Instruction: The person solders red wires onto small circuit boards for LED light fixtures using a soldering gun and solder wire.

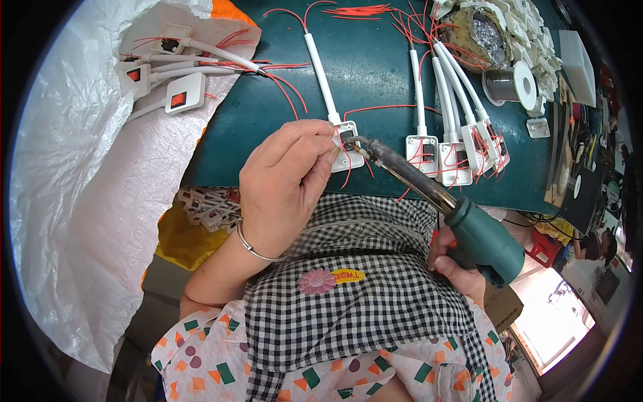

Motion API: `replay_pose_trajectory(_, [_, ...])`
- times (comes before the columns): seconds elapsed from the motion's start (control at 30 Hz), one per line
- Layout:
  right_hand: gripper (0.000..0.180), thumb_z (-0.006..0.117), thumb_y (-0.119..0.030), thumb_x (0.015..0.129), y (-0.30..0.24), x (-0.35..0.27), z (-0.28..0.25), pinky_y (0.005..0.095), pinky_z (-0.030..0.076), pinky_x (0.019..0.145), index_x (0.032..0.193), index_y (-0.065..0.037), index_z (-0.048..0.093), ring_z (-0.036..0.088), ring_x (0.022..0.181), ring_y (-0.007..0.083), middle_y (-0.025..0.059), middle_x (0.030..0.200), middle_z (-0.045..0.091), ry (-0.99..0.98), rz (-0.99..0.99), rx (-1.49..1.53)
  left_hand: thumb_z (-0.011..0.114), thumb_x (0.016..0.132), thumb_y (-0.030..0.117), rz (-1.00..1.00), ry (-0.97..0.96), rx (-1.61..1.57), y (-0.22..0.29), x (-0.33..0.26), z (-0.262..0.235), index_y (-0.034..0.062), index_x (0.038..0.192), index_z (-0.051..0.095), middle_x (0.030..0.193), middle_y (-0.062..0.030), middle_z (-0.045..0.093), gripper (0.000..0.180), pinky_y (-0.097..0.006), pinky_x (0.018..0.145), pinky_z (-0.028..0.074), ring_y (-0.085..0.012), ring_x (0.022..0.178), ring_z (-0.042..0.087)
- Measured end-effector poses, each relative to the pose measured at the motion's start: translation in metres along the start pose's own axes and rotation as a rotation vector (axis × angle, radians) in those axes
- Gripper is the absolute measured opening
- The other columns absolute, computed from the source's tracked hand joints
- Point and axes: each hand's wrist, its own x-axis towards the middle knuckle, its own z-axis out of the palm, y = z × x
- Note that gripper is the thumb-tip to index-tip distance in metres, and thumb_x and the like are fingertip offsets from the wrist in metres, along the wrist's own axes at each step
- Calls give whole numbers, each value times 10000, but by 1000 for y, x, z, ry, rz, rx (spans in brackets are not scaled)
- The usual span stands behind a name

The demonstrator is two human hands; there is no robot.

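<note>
My left hand (288,167) is closed, thumb and fingers pinched at the left edge of an open white switch housing (345,161). What lies right under the fingertips is hidden. From the housing's far end a white tube (320,77) runs away, with thin red wires at its tip. My right hand (459,264) grips the green handle (483,236) of a soldering iron. Its dark shaft (408,171) slants up to the left, and the bent tip reaches the inside of the housing, beside a black part and red wires.
Several similar housings (454,171) with tubes and red wires lie to the right. Behind them are a bowl-like lump with silvery metal (487,37), a solder spool (506,86) and piled white parts (529,27). Finished-looking red switches (178,100) rest on white sacking (100,201) at left.
</note>
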Motion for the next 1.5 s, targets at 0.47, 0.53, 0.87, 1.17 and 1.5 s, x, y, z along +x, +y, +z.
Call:
replay_pose_trajectory(0.47, [558, 731, -52, 849, -14, -8, 12, 314, 485, 686, 1354, -24, 497, 553, 729, 174, 32, 830, 548, 176, 1, 596, 733, 776, -1, 16, -8, 16, 3, 0, -2, 35, 882, 618, 973, -68, 682, 161, -315, 680, 526, -245, 798, 664])
replay_pose_trajectory(0.53, [580, 728, -46, 849, -12, -5, 11, 310, 483, 682, 1378, -28, 488, 549, 723, 174, 34, 831, 544, 180, -13, 609, 737, 775, 5, 22, -6, 35, 2, 1, -1, 36, 883, 618, 971, -68, 683, 164, -312, 680, 528, -242, 800, 664])
replay_pose_trajectory(0.87, [638, 780, -95, 790, -14, -2, 11, 305, 487, 599, 1343, 24, 485, 565, 672, 187, 60, 766, 533, 268, -59, 618, 733, 775, -6, 32, -8, 7, 2, 3, -1, 34, 889, 630, 965, -73, 685, 159, -314, 691, 533, -245, 803, 666])
replay_pose_trajectory(1.17, [608, 720, -140, 811, -26, 27, -25, 296, 493, 423, 1287, 96, 425, 547, 489, 171, 95, 759, 531, 546, -456, 718, 703, 787, -48, -24, -50, 61, 7, 1, -3, -2, 888, 640, 981, -122, 690, 127, -308, 719, 532, -254, 835, 673])
replay_pose_trajectory(1.5, [549, 590, -185, 915, -29, 34, -64, 242, 446, 395, 1328, 117, 392, 483, 506, 116, 79, 818, 468, 612, -500, 815, 687, 817, -54, 4, -55, 60, 8, 0, -3, -9, 888, 633, 990, -138, 683, 100, -288, 658, 547, -233, 806, 679])
